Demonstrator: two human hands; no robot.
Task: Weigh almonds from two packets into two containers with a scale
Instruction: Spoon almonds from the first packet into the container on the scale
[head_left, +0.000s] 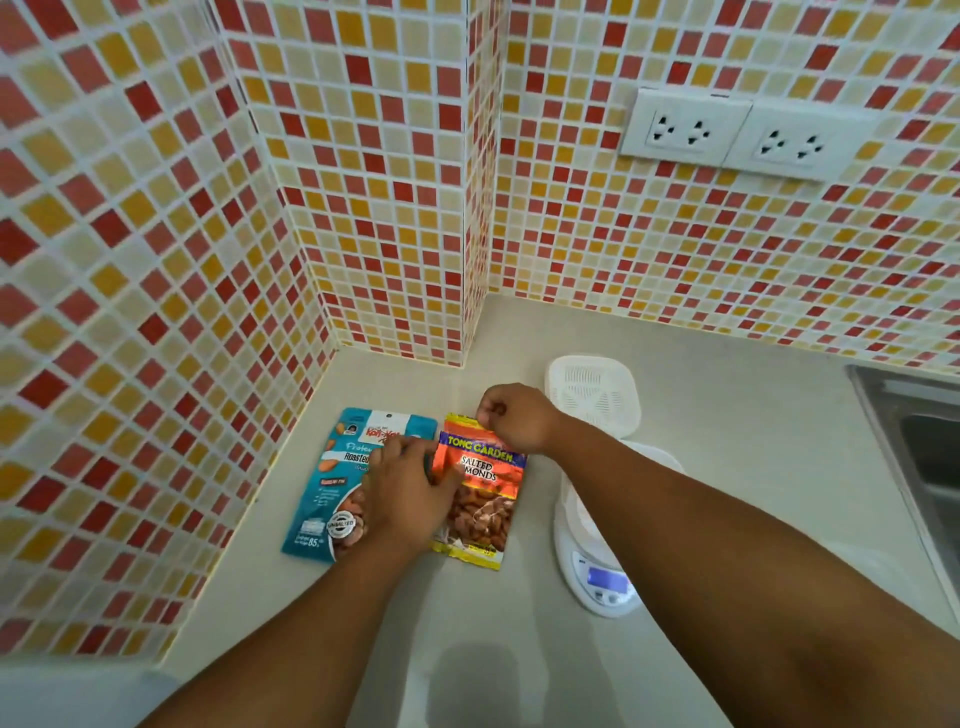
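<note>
Two almond packets lie flat on the counter near the tiled corner. The blue roasted-almond packet is on the left and the orange salted-almond packet on the right. My left hand lies across both, its fingers curled at the orange packet's left edge. My right hand pinches that packet's top edge. A white digital scale with a lit display stands to the right, partly under my right forearm. A white perforated container sits behind it.
The pale counter runs between mosaic-tiled walls on the left and at the back. A steel sink is set in at the right edge. Two wall sockets sit above the counter.
</note>
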